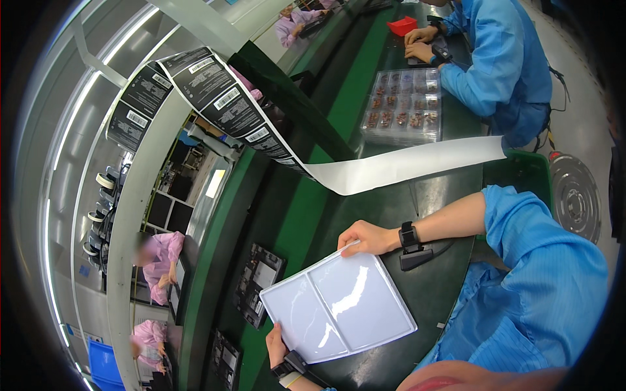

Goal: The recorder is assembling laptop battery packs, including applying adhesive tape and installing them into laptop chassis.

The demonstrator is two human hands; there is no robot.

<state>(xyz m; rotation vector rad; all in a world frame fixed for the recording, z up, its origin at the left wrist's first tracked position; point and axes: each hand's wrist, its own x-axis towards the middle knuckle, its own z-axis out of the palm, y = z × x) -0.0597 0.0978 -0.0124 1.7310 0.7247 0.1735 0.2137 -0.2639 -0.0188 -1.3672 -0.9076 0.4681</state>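
Tray (pixel 332 313), white and split into two panels, is up over the green counter (pixel 427 293), near side. From here I see the right hand (pixel 367 238) pinching its far corner, the left hand (pixel 276 344) clasping its left edge. An opened dark device (pixel 259 283) lies just left.

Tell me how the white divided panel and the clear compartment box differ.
The white divided panel is opaque; the clear compartment box is see-through. The panel has two large sections, the box many small ones. The left hand and right hand hold the panel, while the box rests on the bench. Both look rectangular.
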